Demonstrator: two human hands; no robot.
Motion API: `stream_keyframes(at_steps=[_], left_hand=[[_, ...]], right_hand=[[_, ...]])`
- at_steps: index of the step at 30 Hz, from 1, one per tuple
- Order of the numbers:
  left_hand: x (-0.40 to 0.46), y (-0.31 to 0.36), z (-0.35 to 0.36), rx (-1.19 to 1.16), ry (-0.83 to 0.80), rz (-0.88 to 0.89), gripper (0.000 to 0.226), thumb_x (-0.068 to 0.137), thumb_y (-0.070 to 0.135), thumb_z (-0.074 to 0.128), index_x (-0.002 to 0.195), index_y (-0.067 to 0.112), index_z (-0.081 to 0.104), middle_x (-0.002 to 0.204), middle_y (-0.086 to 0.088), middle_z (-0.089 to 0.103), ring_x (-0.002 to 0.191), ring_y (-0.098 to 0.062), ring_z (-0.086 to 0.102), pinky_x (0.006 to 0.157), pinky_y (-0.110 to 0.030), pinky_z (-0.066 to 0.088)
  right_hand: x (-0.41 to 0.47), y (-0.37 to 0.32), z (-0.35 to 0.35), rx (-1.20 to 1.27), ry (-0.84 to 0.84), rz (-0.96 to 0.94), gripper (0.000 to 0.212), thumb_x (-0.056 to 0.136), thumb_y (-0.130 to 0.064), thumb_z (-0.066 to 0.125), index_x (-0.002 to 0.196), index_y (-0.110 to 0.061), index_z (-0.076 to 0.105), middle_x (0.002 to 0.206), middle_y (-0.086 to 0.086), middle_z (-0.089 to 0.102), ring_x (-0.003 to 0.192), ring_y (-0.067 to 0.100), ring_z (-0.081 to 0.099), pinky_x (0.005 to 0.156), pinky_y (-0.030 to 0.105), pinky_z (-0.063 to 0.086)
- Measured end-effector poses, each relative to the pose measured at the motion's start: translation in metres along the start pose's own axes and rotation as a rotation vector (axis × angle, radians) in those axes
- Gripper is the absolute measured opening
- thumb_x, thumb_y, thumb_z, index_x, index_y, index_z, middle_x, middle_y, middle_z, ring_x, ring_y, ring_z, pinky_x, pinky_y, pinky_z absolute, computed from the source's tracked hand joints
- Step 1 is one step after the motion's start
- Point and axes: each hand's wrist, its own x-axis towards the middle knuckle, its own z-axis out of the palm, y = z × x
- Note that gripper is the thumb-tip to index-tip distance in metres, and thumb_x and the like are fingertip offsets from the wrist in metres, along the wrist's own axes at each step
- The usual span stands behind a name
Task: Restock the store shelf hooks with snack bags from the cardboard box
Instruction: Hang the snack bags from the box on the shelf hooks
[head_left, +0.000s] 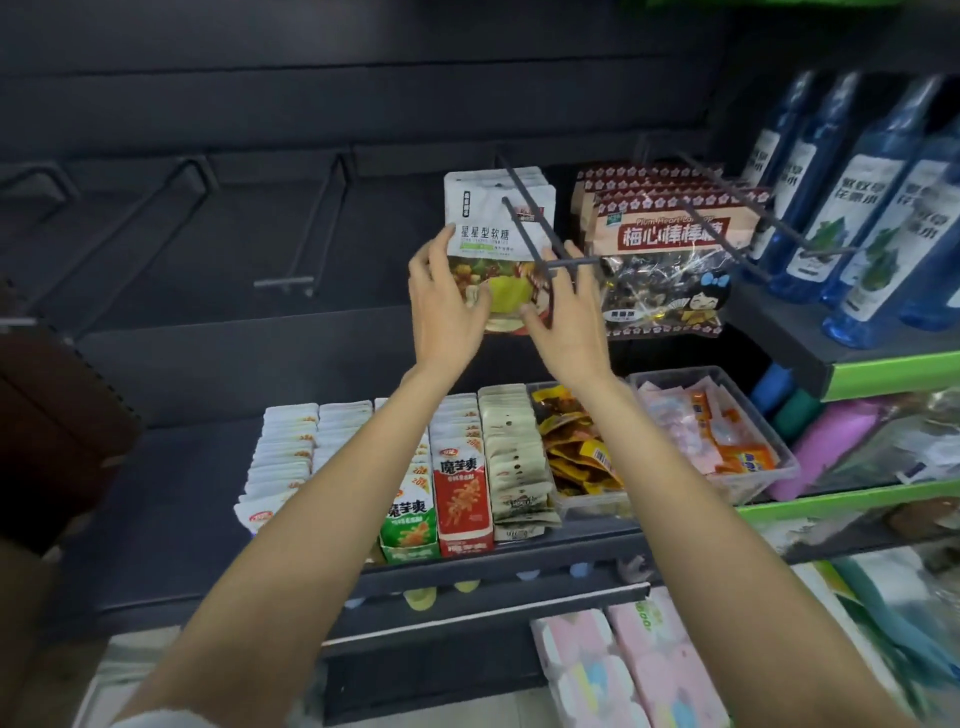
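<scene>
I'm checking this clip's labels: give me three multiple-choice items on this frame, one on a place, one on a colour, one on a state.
1. Where does the plum lollipop bag hang relative to the gummy bag?
A. to its left
B. to its right
C. on the shelf below

2. What colour are the bottles on the right-hand shelf?
A. blue
B. red
C. yellow

3. What are the hands doing?
A. both hang idle
B. both lift the tub of packets
C. both hold the gummy bag on its hook

Key:
1 B: the lollipop bag hangs on the next hook to the right.
2 A: the bottles are clear blue with white labels.
3 C: the left hand and right hand each grip a side of the gummy bag, which the hook's prongs pass through.
</scene>
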Motion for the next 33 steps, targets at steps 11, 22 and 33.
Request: stream_keyframes(at_steps=[11,22,33], left_hand=[[-0.169,0.003,-0.150,0.093,-0.017,0.227,0.021,0.092,0.023,0.054,0.093,0.012,0.072,0.078,0.007,0.070,0.075,-0.009,0.063,0.074,-0.031,0.051],[-0.363,-0.135,-0.385,0.567,-0.208,-0.195,0.033,0.084,0.039,0.046,0.101,0.023,0.070,0.086,0.009,0.068,0.078,-0.016,0.062,0.057,-0.028,0.052],[-0.368,-0.263,-0.664,0.513,-0.057,-0.448,0.018,0.090,0.011,0.065,0.105,0.017,0.071,0.108,0.004,0.070,0.100,-0.013,0.061,0.080,-0.020,0.045]], right_hand=[[-0.141,-0.087,-0.030,0.243,0.002,-0.241,0.017,0.095,-0.016,0.057,0.107,-0.006,0.065,0.098,0.002,0.066,0.087,0.004,0.056,0.077,0.015,0.042],[-0.321,-0.215,0.098,0.114,-0.664,-0.214,0.017,0.087,-0.016,0.066,0.104,-0.019,0.065,0.098,-0.003,0.068,0.086,0.022,0.067,0.069,0.041,0.054],[-0.345,-0.430,0.213,0.394,-0.835,-0.096,0.018,0.091,-0.014,0.062,0.106,-0.022,0.068,0.100,-0.011,0.067,0.088,0.004,0.063,0.078,0.028,0.053]])
